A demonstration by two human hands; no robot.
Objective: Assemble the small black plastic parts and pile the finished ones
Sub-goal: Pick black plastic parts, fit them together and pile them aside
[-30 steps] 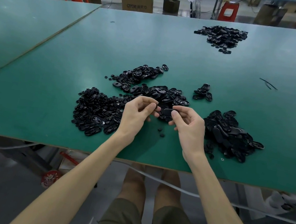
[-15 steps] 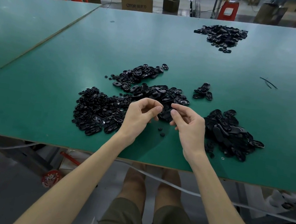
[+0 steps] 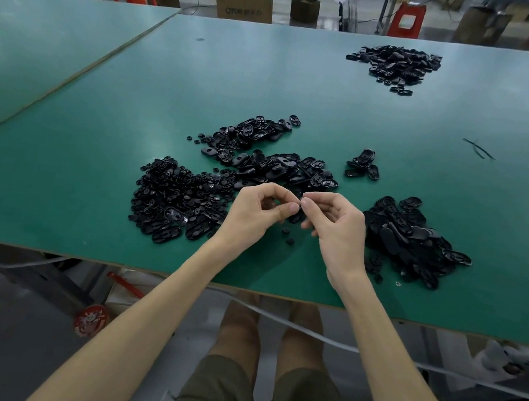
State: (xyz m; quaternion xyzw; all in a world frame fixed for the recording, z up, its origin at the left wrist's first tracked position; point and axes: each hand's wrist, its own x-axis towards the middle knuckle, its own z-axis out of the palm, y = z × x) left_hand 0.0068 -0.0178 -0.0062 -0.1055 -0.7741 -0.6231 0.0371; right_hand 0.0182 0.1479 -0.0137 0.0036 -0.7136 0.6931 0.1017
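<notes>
A second ago a flat oval black part showed plainly between the two hands. Now the fingertips have closed in until they touch, and only a dark sliver of the black part shows below them, so it sits hidden inside the pinch, just above the near middle of the green tabletop. The left hand has its fingers curled, with thumb and forefinger nipped on the piece. The right hand is curled the same way, and its forefinger tip presses against the left one. This looks like the pressing-together step: the two halves are probably being squeezed home, though whether they have seated cannot be seen. The heaps have not moved. A heap of tiny pieces lies just left of the left hand, and a middle heap of ovals lies just beyond the fingertips. A heap of larger ovals lies just right of the right hand, and a small cluster sits further back. A few loose bits lie on the tabletop under the hands. Which heap takes finished pieces cannot be told, though the right one seems likely. Judging by the stock to the left, much of the task remains.
</notes>
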